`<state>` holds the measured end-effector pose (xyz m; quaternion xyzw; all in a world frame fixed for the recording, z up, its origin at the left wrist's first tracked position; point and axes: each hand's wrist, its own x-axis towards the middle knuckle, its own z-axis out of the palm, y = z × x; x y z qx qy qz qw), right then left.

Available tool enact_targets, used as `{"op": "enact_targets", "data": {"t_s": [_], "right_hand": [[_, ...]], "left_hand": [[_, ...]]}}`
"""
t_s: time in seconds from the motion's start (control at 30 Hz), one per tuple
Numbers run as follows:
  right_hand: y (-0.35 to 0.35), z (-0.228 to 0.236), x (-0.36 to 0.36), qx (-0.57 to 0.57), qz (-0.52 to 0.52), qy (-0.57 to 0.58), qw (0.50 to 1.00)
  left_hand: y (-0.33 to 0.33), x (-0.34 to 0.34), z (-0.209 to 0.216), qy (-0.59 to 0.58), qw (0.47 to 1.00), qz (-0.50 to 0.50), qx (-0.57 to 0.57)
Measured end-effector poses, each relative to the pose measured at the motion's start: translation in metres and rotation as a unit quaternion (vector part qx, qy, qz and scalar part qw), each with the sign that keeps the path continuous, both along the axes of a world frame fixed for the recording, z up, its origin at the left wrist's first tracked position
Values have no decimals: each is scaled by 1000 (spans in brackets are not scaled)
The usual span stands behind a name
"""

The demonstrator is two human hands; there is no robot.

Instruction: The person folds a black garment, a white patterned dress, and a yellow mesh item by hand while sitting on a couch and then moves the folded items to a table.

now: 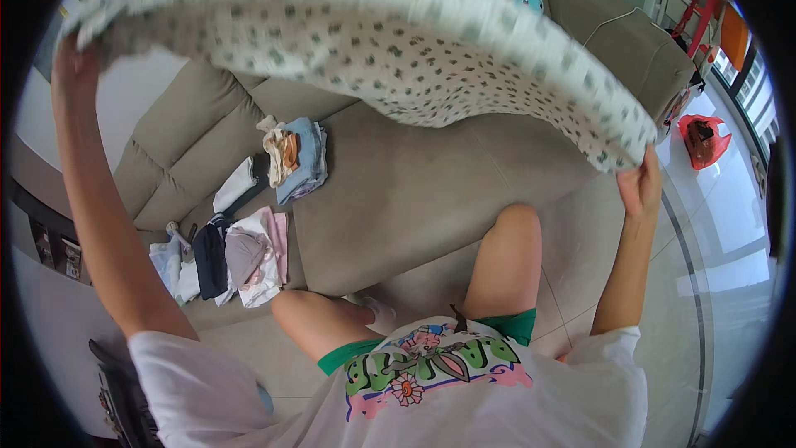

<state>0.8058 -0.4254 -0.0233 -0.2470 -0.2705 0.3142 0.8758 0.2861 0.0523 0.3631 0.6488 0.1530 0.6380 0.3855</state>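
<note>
A large white cloth with small dark green spots (398,54) billows in the air above the sofa, its upper edge blurred by motion. At the far left, my raised left hand (76,66) is closed on one corner of it. My right hand (640,182) grips another corner on the right side, fingers wrapped over the edge. Between the two hands the cloth spreads wide and sags, hiding part of the sofa's back. Whether it is a sheet or a blanket I cannot tell.
Beneath the cloth stands a grey-brown sofa (390,191). Folded clothes (307,158) and a second pile of garments (249,257) lie on its left part. A red plastic bag (705,143) sits on the tiled floor at right. A blue plush toy (528,0) rests at the back.
</note>
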Motion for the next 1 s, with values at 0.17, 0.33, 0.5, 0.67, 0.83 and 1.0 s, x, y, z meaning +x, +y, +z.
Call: {"op": "enact_targets", "data": {"t_s": [0.17,0.33,0.5,0.67,0.83,1.0], "right_hand": [[-18,-43,-68,-89,3,-53,995],[-24,-135,-47,-230,64,-25,971],[31,-141,-64,-341,95,11,935],[172,-123,-55,-388,86,-52,916],[364,-148,-44,-466,54,-149,870],[534,-206,-52,-606,20,-270,747]], "left_hand": [[-91,-130,-224,-21,970,86,-225],[-126,-203,-433,-51,906,81,-413],[-150,-229,-514,-25,863,111,-492],[-134,-259,-537,-102,834,149,-522],[-95,-289,-557,-84,832,97,-539],[-65,-285,-566,-77,820,148,-548]]}}
